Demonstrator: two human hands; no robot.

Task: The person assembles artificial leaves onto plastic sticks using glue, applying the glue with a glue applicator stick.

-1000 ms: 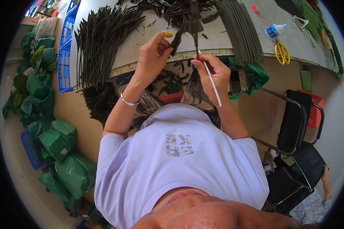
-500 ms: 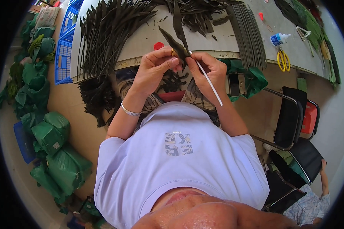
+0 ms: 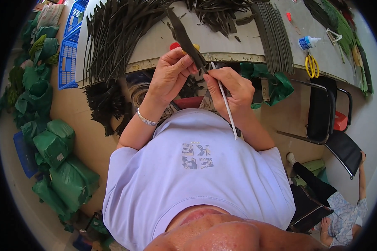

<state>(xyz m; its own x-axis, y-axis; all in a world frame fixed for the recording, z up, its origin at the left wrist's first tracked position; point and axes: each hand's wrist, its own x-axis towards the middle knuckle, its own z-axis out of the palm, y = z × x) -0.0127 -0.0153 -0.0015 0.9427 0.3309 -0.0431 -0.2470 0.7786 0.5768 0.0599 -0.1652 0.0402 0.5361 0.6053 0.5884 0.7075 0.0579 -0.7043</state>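
The left hand (image 3: 171, 75) pinches the lower end of a long dark leaf-shaped strip (image 3: 183, 37), fingers closed around it just in front of the chest, so the strip rises up and away over the bench (image 3: 238, 46) edge. The right hand (image 3: 232, 90) is closed on a thin white stick (image 3: 225, 102), held like a pen, its upper tip meeting the strip's base right beside the left fingertips while its lower end slants down across the pale shirt (image 3: 197, 167). The two hands touch or nearly touch at that joint.

Behind them on the bench lie heaps of similar dark strips (image 3: 117, 33), a neat bundle of thin dark rods (image 3: 276, 37), a small glue bottle (image 3: 308, 42) and yellow-handled scissors (image 3: 311, 65). Green wrapped bundles (image 3: 54, 150) line the floor to the left, and black chairs (image 3: 326, 117) stand to the right.

The likely trouble is at the joint: the strip is long and floppy, so if the left pinch loosens it could swing or twist off the stick's tip. Any glue there might also smear onto the fingers.
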